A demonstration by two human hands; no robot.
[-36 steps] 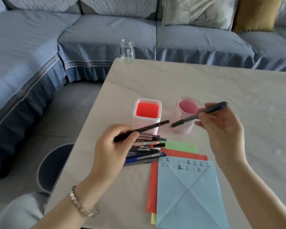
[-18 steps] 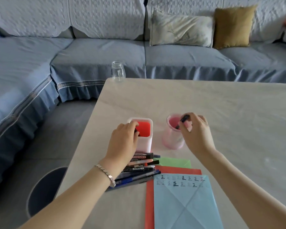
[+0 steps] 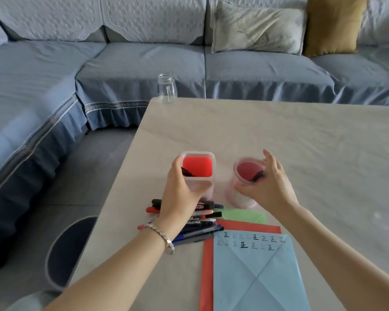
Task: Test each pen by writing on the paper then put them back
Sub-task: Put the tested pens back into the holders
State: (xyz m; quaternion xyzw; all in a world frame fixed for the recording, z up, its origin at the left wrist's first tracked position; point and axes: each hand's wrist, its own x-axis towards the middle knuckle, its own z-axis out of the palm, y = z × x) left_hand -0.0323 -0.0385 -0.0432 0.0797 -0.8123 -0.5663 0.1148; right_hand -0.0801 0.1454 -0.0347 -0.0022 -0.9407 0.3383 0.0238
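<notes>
Pens [image 3: 187, 172] sit in my square cup [image 3: 198, 153] and round cup [image 3: 236, 167]. Right hand [image 3: 267, 187] is spread loose, left hand's [image 3: 180, 194] hold unclear. Next I'd pinch one from the pile [image 3: 202, 230].

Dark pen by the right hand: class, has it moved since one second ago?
Yes. The pen went down from mid-air into the round pink cup, which stays beside the square holder.

Both arms reach forward, left hand [image 3: 180, 194] seemingly curled, right hand [image 3: 265, 187] with fingers [image 3: 268, 157] spread.
</notes>
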